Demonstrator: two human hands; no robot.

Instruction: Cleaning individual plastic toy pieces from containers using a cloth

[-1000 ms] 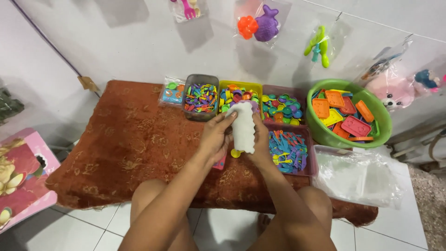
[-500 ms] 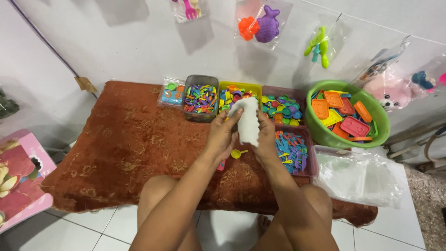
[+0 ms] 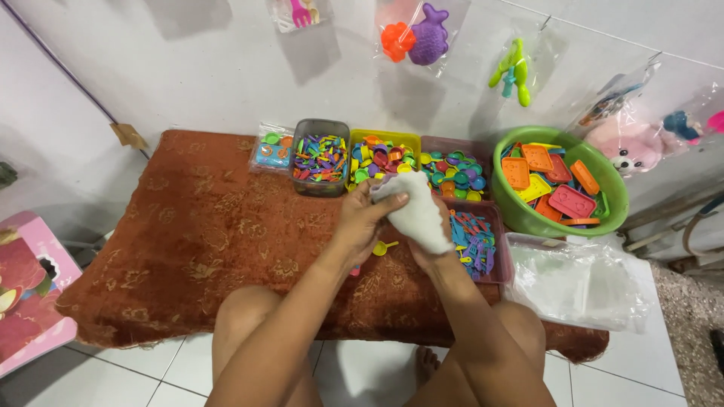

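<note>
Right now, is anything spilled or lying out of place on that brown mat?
One small yellow spoon-like toy lies loose on the brown mat, outside the bins, just below the left hand. A bit of pink shows by that wrist, too hidden to identify. The sorted bins look tidy; both hands hold the white bag.

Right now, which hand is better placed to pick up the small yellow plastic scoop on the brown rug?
Probably left. The left hand pinches only the top of the white plastic bag and sits just above the yellow scoop. The right hand supports the bag from underneath.
</note>
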